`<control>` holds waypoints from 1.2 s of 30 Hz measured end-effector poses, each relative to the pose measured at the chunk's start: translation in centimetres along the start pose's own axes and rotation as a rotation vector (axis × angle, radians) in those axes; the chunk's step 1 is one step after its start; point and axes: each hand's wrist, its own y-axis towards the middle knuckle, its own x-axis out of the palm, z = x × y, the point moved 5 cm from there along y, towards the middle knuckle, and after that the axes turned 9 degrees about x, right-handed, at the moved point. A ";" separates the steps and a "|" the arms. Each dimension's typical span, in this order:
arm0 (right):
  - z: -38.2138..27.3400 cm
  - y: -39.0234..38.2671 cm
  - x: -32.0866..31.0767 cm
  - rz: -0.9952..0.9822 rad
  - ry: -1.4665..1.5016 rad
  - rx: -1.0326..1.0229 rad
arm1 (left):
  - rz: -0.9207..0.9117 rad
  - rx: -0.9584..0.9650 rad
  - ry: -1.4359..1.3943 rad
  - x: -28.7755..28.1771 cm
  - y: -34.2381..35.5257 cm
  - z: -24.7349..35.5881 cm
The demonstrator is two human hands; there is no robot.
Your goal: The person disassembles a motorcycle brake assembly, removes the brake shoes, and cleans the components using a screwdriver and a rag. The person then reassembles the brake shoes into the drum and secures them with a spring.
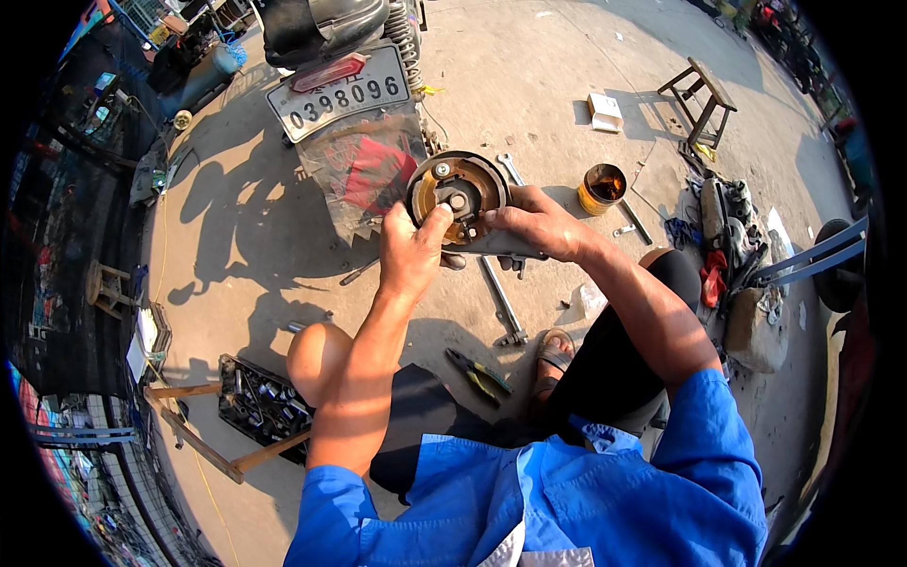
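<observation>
Between my hands is a round drum brake plate, brown and worn, with curved brake shoes around its inside and a bolt head near its centre. My left hand grips its near left side, thumb pressed on the face close to the centre. On the right edge my right hand is closed, thumb over the rim. Most fingers of both hands are hidden beneath the part. The plate is held up next to the rear of a motorbike, just right of its mudguard. Below my hands, a long-handled steel tool lies on the ground.
Pliers lie between my feet. A spanner and an open tin holding dark liquid are beyond my right hand. Farther off stand a white box and a wooden stool. A socket tray sits by my left knee.
</observation>
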 end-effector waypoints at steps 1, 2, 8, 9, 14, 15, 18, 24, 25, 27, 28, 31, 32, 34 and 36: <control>0.2 0.0 -0.2 0.019 -0.029 -0.009 | -0.030 -0.030 -0.029 0.3 0.0 0.6; 0.5 0.1 -0.4 0.038 -0.058 -0.017 | -0.035 -0.076 -0.096 0.8 -0.2 1.5; 1.0 -0.2 -1.7 0.104 -0.185 0.070 | 0.025 -0.029 -0.170 0.8 -0.4 1.2; 1.1 0.1 -2.3 0.089 -0.189 0.075 | 0.024 0.017 -0.166 0.4 -0.2 0.7; 1.2 0.1 -5.3 0.251 0.016 -0.037 | 0.044 -0.087 -0.205 0.4 -0.4 2.3; 1.2 0.0 -6.1 0.291 0.062 -0.067 | 0.045 -0.088 -0.193 0.4 -0.4 2.4; 1.7 -0.6 -8.9 0.420 0.163 -0.042 | 0.073 -0.083 -0.178 0.5 -0.3 2.6; 3.7 -0.2 -11.0 0.538 -0.189 0.096 | 0.129 -0.135 -0.170 -0.8 -0.4 2.0; 4.5 0.3 -10.9 0.539 -0.319 0.141 | 0.138 -0.139 -0.164 -0.8 -0.4 2.1; 8.2 1.7 -11.5 0.576 -0.669 0.168 | 0.139 -0.142 -0.161 -0.3 -0.2 2.3; 10.3 2.1 -11.1 0.501 -0.852 0.169 | 0.136 -0.135 -0.163 -0.2 -0.1 2.0; 16.6 2.5 -8.3 0.046 -1.119 0.510 | 0.148 -0.163 -0.167 -0.1 -0.2 1.9; 18.1 2.2 -7.3 -0.016 -1.160 0.595 | 0.154 -0.139 -0.157 -0.3 -0.3 2.1; 22.0 1.7 -6.3 -0.088 -1.248 0.633 | 0.150 -0.137 -0.154 -0.4 -0.5 2.1; 28.8 1.8 -7.5 -0.323 -1.397 0.758 | 0.127 -0.121 -0.184 0.6 -0.2 2.5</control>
